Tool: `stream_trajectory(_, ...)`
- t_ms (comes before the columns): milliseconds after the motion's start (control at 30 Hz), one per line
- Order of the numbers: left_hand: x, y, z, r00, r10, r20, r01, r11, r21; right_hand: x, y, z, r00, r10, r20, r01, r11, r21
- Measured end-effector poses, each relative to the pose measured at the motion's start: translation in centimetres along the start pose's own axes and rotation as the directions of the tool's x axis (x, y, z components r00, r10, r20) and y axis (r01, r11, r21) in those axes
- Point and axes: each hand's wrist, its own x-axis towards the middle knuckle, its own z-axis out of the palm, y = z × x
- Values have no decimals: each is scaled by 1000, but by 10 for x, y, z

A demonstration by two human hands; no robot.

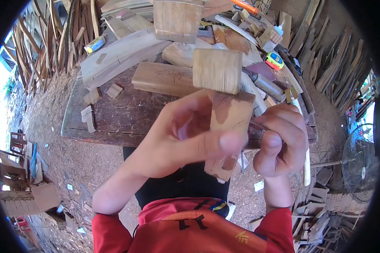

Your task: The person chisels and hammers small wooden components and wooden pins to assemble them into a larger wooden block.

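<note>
A wooden piece (231, 116) with a wide, pale block-shaped head (217, 71) at its top is held upright in front of my body. My left hand (177, 139) is wrapped round its narrower lower part, with the thumb across the front. Damp-looking darker patches mark the wood's face. Close to the right side of the piece is my right hand (283, 139), its fingers curled and pinched together. What lies between those fingers, if anything, is too small to make out.
A worn dark workbench (118, 122) carries a long board (118, 57), a thick wooden bar (164, 80), a large block (178, 21), a tape measure (274, 60) and small offcuts (114, 90). A fan (359, 162) stands at the right.
</note>
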Motion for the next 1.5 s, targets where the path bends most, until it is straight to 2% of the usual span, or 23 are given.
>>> stream_trajectory(100,3,-1,-1,999,2,-32,-3,999,-39,5,-1,-2,997,-4,75,9,998,-63)
stream_trajectory(233,7,2,-1,992,19,-122,-19,1000,2,15,-1,-4,958,70,277,-20,984,-178)
stream_trajectory(267,7,1,-2,986,22,-163,8,983,185,17,-1,-5,940,99,325,-33,979,-201)
stream_trajectory(300,7,2,-2,987,17,-162,14,982,190,19,-2,-6,919,127,373,-44,974,-224)
stream_trajectory(367,9,5,0,988,12,-156,20,980,200,19,-1,-4,907,150,393,-65,973,-221)
stream_trajectory(467,10,12,-2,983,-81,-167,122,961,249,18,0,-2,899,168,403,-77,969,-234)
stream_trajectory(667,13,5,2,983,-105,-153,105,994,-4,18,2,3,898,128,420,-4,959,-284)
stream_trajectory(767,11,3,1,962,-165,-217,168,986,-6,20,6,2,872,73,483,50,970,-236)
stream_trajectory(867,9,7,-6,971,-231,-67,238,962,132,26,0,-3,829,39,557,74,981,-178)
stream_trajectory(967,3,18,-8,942,-334,-15,329,917,226,28,-11,-9,789,41,614,62,987,-145)
stream_trajectory(1067,-3,22,-10,943,-319,92,285,920,268,30,-18,-13,766,-8,643,90,991,-95)
stream_trajectory(1167,-11,25,-5,945,-309,106,282,936,210,26,-24,-14,787,-65,613,119,992,-48)
stream_trajectory(1267,-16,20,0,947,-300,116,282,948,149,23,-27,-17,799,-77,597,80,997,21)
stream_trajectory(1400,-22,17,-1,928,-331,173,318,943,98,21,-33,-20,776,-101,623,56,994,91)
stream_trajectory(1500,-29,10,-7,933,-312,182,279,942,188,15,-36,-18,792,-138,595,68,988,139)
